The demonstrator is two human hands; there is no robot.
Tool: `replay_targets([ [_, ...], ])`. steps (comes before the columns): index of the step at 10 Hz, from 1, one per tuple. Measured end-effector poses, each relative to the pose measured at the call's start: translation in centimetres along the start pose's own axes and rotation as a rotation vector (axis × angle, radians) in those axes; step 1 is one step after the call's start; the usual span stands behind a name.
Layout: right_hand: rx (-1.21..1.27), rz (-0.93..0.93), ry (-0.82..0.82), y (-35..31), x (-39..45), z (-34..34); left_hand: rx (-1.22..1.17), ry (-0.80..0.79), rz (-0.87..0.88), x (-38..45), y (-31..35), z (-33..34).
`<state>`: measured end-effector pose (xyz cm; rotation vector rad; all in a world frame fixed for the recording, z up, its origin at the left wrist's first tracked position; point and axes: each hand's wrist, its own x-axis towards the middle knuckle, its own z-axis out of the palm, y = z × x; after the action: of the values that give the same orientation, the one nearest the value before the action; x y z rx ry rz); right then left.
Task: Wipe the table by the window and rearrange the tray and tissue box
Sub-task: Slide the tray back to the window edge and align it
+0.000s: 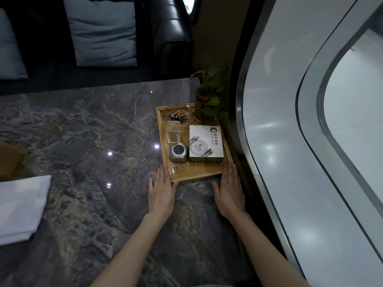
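Two hands frame the near end of a wooden tray (199, 174) that sits at the right edge of the dark marble tabletop (87, 129), just beside the curved window (290, 121). Each is flat, palm down, with the fingers straight and together, gripping nothing: the left hand (162, 190) lies against the tray's near left corner, the right hand (229, 189) against its near right corner. Inside the tray, a white tissue box (206, 142) stands on the right, a small grey device (178, 152) sits just left of it, a clear holder (173, 131) is farther back, and a glass ashtray (179, 117) with cigarette butts fills the far left corner. A potted plant (209, 100) stands at the far right. A folded white cloth (20, 206) lies well apart on the near left.
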<state>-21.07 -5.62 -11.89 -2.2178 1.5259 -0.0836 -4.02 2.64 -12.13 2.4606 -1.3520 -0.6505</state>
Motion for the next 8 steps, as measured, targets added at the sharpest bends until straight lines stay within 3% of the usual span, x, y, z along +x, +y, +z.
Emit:
replay_targets([
  [5, -0.031, 0.024, -0.032, -0.3, -0.1, -0.4, 0.0, -0.03, -0.003, 0.0, 0.2, -0.1],
  [8, -0.138, 0.098, -0.146, -2.2, -0.1, -1.1, -0.07, -0.195, 0.036, 0.5, -0.7, -2.0],
])
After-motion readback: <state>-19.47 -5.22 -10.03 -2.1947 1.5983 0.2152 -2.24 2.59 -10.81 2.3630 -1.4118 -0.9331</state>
